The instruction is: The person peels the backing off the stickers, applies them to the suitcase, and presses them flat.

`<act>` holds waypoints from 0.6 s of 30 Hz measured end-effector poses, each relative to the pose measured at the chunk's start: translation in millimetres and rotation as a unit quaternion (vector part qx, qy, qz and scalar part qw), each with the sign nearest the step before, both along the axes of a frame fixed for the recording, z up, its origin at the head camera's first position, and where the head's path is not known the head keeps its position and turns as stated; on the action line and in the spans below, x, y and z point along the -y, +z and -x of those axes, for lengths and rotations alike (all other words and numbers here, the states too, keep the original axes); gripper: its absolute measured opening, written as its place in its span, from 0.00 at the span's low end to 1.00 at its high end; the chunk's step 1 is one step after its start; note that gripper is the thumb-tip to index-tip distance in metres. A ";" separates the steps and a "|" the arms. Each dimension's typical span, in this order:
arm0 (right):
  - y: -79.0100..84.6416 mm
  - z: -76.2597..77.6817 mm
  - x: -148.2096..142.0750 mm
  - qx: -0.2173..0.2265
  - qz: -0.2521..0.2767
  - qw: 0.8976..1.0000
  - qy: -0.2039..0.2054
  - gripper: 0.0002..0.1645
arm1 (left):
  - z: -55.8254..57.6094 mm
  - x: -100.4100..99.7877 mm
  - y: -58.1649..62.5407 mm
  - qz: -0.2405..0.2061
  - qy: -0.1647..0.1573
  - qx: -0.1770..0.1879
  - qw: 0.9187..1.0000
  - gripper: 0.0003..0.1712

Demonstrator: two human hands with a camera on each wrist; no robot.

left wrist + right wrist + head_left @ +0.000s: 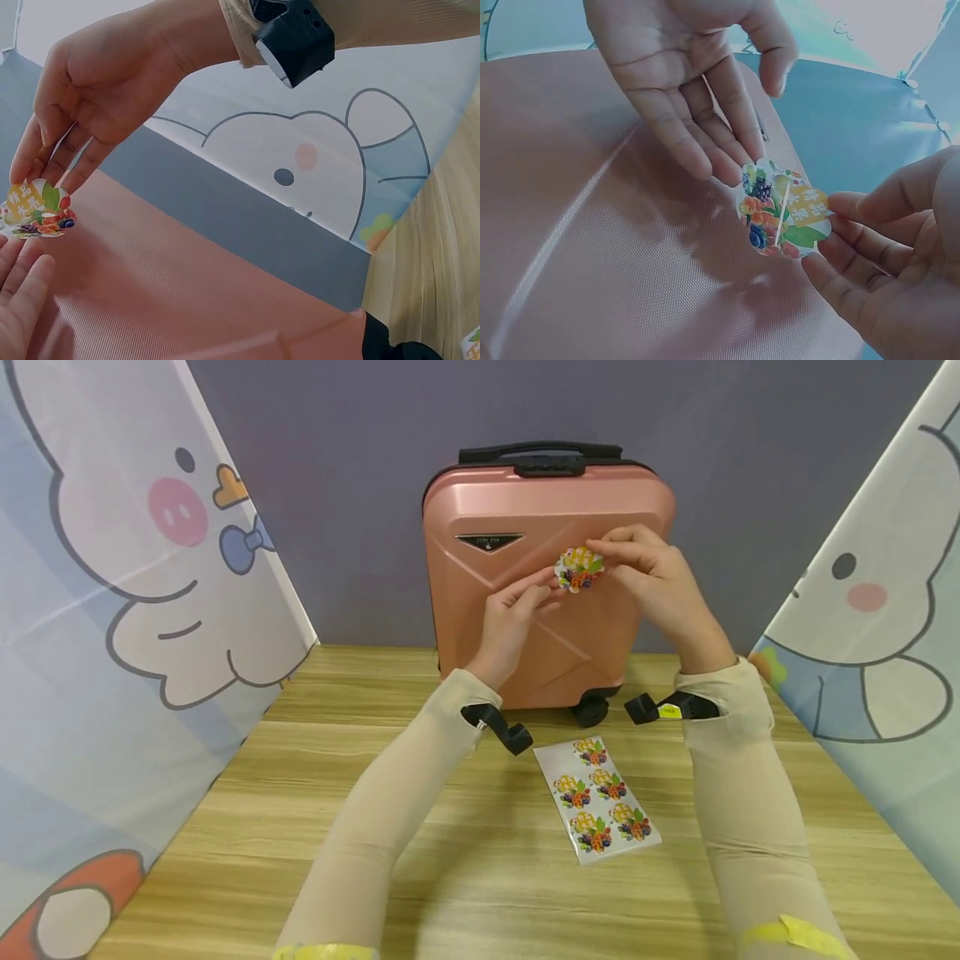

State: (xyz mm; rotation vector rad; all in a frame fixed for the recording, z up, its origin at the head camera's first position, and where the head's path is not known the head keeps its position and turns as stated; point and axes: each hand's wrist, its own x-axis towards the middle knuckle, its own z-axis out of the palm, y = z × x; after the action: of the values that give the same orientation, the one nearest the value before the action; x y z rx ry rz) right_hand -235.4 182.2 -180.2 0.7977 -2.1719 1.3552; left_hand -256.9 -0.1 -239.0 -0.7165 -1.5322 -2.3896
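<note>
A fruit-printed sticker (579, 569) with a scalloped edge is held up in front of a pink hard-shell suitcase (480, 639). My right hand (660, 581) pinches it at the upper right edge between thumb and fingers. At the other edge, the fingertips of my left hand (510, 627) touch the sticker. In the right wrist view the left hand's (686, 97) fingers are extended, and its thumb stands apart from the sticker. Below lies a white sticker sheet (552, 760) on the table, bearing several matching stickers and a bare spot at its upper left.
The suitcase stands upright on a wood-grain table (300, 793) against a grey back panel (337, 527). Its black handle (540, 450) is on top and a black wheel (590, 710) shows below. Cartoon-printed panels (150, 635) flank both sides. Black straps circle both wrists.
</note>
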 end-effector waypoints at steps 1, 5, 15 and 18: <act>0.3 0.3 0.1 -0.005 -0.007 1.000 -0.003 0.21 | 0.3 -0.6 0.8 -0.003 -0.001 -0.001 1.000 0.18; 1.8 1.6 1.3 -0.012 -0.024 1.000 -0.015 0.24 | 0.8 -3.1 3.8 -0.018 -0.010 -0.005 1.000 0.19; 5.8 6.2 6.1 -0.050 -0.062 0.994 -0.070 0.28 | 0.3 -5.0 10.7 -0.021 -0.015 0.002 1.000 0.19; 4.5 10.2 6.4 -0.089 -0.089 0.988 -0.087 0.30 | 1.3 -6.1 12.5 -0.018 -0.016 0.000 1.000 0.20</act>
State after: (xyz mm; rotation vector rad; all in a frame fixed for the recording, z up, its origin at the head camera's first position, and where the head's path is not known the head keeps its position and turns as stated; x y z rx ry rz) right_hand -245.7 175.8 -175.7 0.7423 -2.1841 0.9782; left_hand -258.2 6.1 -226.5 -0.7373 -1.4838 -2.4347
